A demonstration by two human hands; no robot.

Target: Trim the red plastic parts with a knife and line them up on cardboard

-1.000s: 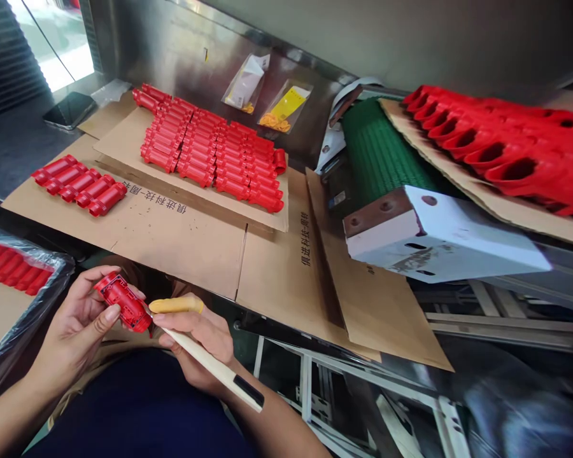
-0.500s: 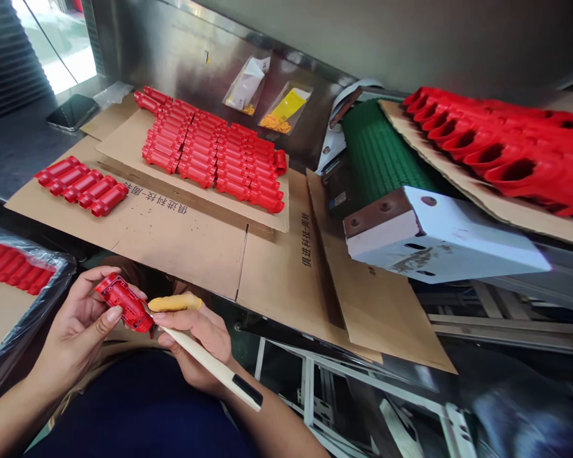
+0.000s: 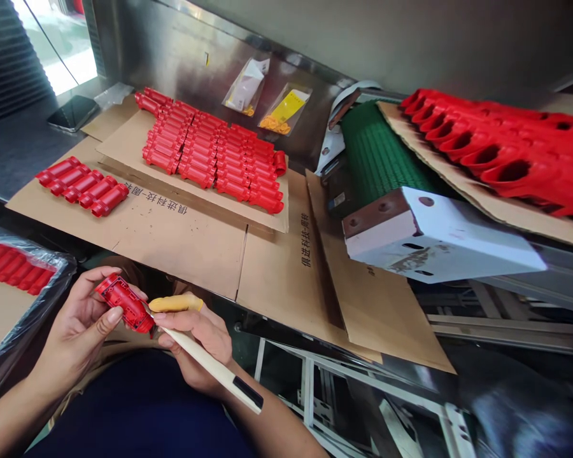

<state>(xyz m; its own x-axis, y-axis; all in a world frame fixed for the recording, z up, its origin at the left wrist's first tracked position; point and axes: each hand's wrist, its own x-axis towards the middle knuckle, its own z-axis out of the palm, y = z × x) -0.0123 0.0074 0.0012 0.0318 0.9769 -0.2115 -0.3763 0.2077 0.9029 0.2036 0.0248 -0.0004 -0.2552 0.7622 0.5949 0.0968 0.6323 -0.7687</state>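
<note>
My left hand [image 3: 83, 324] is closed round a red plastic tubular part [image 3: 124, 301], tilted with its lower end toward my right hand. In my right hand [image 3: 195, 340] is a knife with a long cream handle [image 3: 210, 362] and a black band near its butt. The knife's tip meets the lower right end of the part; the blade itself is mostly hidden by fingers. A yellow finger cot [image 3: 176, 303] covers one finger of my right hand. Both hands are in front of my body, just off the table's near edge.
Several red parts [image 3: 83, 186] lie in a row on cardboard [image 3: 186, 248], with rows of others [image 3: 214, 152] behind. A plastic-lined box [image 3: 67, 264] stands at left. A green conveyor roller [image 3: 386, 152] and white bracket [image 3: 449, 238] are at right. A phone [image 3: 72, 112] lies at back left.
Hardly anything differs. Both hands, the red part and the knife keep almost the same position; the view has shifted very slightly.
</note>
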